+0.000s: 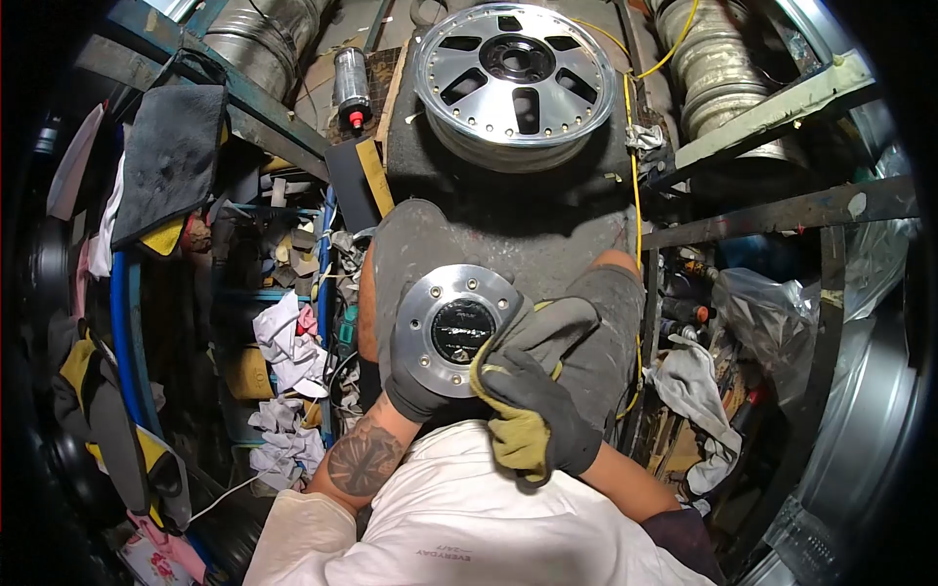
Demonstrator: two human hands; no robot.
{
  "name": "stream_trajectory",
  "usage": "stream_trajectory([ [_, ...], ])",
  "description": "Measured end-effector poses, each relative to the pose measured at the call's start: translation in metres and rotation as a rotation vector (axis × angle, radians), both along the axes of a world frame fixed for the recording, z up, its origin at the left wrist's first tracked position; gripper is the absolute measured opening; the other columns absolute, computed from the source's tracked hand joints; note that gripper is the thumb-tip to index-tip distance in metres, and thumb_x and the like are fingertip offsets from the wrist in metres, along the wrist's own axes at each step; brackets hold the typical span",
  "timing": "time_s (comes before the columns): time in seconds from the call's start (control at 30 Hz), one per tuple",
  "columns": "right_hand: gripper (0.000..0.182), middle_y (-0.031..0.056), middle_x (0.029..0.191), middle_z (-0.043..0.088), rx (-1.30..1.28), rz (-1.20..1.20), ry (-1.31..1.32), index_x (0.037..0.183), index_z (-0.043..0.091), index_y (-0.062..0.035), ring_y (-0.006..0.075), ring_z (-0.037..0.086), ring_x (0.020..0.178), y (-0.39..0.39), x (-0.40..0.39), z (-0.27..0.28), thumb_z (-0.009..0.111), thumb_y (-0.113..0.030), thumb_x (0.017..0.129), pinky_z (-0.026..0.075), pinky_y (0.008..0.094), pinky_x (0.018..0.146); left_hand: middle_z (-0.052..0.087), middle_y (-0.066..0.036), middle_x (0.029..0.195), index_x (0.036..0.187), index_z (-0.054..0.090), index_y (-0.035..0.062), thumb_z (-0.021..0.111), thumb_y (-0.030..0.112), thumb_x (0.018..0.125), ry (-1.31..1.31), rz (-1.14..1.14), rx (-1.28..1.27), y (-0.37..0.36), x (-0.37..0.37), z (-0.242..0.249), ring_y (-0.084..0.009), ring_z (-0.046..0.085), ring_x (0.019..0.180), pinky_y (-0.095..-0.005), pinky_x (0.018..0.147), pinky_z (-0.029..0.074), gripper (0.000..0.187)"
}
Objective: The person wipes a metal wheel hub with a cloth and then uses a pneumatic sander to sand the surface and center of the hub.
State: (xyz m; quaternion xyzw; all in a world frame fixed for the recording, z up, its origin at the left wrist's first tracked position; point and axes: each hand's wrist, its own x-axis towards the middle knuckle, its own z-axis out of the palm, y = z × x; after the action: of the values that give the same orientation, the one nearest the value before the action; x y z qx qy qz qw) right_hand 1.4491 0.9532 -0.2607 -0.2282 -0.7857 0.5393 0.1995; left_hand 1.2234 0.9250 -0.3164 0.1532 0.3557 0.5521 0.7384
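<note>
A round, polished metal wheel center cap (425, 344) with bolts around its rim and a black middle is held over my lap. My left hand (414, 393), in a dark glove, is closed around its lower left edge; most of those fingers are hidden behind it. My right hand (549, 402), also gloved, grips a grey and yellow cloth (521, 439) against the right side of the center cap. Folds of the cloth cover part of that edge and some of my right fingers. Beyond my knees, a silver alloy wheel (576, 66) lies face up on a dark padded surface (469, 210).
A clear bottle with a red tip (352, 86) stands at the back left. Crumpled white rags (291, 344) fill shelves on the left. A yellow cable (637, 225) runs along the right. Metal frame bars (772, 122) and a grey rag (696, 396) are on the right.
</note>
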Motion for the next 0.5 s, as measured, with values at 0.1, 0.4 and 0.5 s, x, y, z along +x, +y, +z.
stream_trajectory([
  [0.1, 0.077, 0.0189, 0.137, 0.059, 0.217, 0.050, -0.015, 0.149, 0.047, -0.0017, 0.0382, 0.051, 0.137, 0.002, -0.019, 0.010, 0.071, -0.034, 0.083, 0.025, 0.0517, 0.125, 0.062, -0.018, 0.137, 0.147, 0.048, 0.0031, 0.048, 0.047, 0.107, 0.956, -0.171, 0.362, 0.002, 0.003, 0.023, -0.0259, 0.065, 0.121, -0.0384, 0.106, 0.054, 0.059],
  [0.4, 0.064, 0.0181, 0.144, 0.056, 0.562, -0.118, -0.188, 0.140, 0.055, -0.0004, 0.0371, 0.047, 0.142, 0.009, -0.058, 0.030, 0.071, -0.028, 0.084, 0.027, 0.0580, 0.121, 0.040, -0.022, 0.158, 0.162, 0.024, 0.0041, 0.030, 0.058, 0.109, -0.191, 0.077, -0.009, 0.008, 0.017, 0.021, -0.0344, 0.045, 0.144, -0.0446, 0.121, 0.040, 0.076],
  [0.5, 0.069, 0.0171, 0.139, 0.058, 0.576, -0.152, -0.233, 0.132, 0.061, -0.0002, 0.0391, 0.047, 0.140, 0.026, -0.056, 0.032, 0.078, -0.038, 0.077, 0.029, 0.0641, 0.116, 0.037, -0.022, 0.161, 0.163, 0.024, 0.0064, 0.029, 0.065, 0.106, -0.357, 0.077, 0.036, 0.012, 0.019, 0.022, -0.0363, 0.043, 0.146, -0.0480, 0.123, 0.036, 0.082],
])
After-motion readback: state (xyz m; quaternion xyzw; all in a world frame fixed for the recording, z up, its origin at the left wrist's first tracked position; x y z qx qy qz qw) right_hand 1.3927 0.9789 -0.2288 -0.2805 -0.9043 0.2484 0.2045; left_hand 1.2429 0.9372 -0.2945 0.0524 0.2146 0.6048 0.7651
